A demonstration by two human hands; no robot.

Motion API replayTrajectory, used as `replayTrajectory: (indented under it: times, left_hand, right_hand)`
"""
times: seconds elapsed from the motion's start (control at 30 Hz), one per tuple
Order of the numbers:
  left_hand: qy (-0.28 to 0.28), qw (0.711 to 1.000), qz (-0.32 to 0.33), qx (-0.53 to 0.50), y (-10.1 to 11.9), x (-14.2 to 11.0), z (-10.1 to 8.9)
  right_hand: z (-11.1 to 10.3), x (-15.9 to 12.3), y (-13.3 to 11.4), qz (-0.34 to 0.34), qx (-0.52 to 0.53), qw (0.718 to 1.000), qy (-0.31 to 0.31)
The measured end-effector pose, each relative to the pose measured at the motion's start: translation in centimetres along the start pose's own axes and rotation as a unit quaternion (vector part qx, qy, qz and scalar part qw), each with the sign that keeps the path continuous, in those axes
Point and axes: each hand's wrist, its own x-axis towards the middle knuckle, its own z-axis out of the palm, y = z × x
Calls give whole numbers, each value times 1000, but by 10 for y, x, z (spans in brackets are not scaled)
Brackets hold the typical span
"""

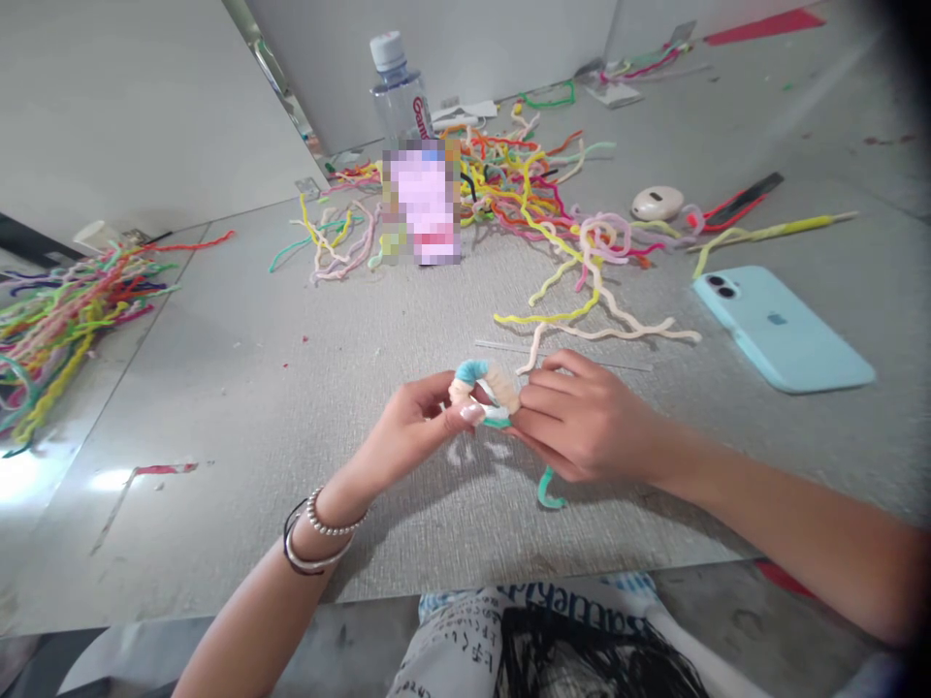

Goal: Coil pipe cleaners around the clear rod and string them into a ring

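Observation:
A small ring wrapped in cream and blue yarn [474, 371] is held up between my two hands, over the near middle of the table. My left hand [407, 427] pinches its left side, with the thumb at the front. On the right side, my right hand [593, 417] has its fingers closed at the ring's edge. A teal yarn strand [549, 492] runs along the bottom of the ring and hangs out curled below my right hand. What the right fingertips grip exactly is partly hidden. Just beyond the hands lies a cream yarn strand [534, 349].
Tangled yarn pieces [509, 184] cover the table's back middle, beside a bottle [400, 97]. More yarn [65, 330] lies at left. At right are a light blue phone [789, 330], a white oval case [657, 204] and a yellow stick-like tool [792, 229]. A thin clear stick [618, 364] lies behind my right hand.

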Motion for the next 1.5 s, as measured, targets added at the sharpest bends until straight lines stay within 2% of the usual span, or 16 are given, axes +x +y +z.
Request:
replayTrajectory:
  times: [0.07, 0.13, 0.47, 0.73, 0.97, 1.13, 1.3, 1.5]
  left_hand:
    - [-22, 999, -31, 23, -1, -1, 3]
    - [-14, 998, -49, 45, -2, -1, 5]
    - [4, 992, -29, 126, 6, 0, -4]
    - [-36, 985, -33, 163, 12, -1, -9]
    - [-59, 984, -32, 167, 19, -2, -15]
    - [-78, 982, -29, 172, 20, -7, -12]
    - [-57, 981, -14, 183, 13, -6, -5]
    - [-42, 996, -17, 71, 11, -3, -2]
  right_hand:
    - [0, 0, -1, -3, 0, 1000, 2]
    - [0, 0, -1, -7, -1, 1000, -2]
    - [-4, 0, -1, -9, 27, 1000, -11]
    - [-5, 1, -2, -11, 51, 999, -9]
    - [-7, 3, -3, -15, 59, 998, -10]
    - [-7, 1, -5, -23, 59, 998, -9]
    - [-2, -1, -7, -26, 31, 999, -15]
    - [-3, 1, -5, -5, 5, 1000, -26]
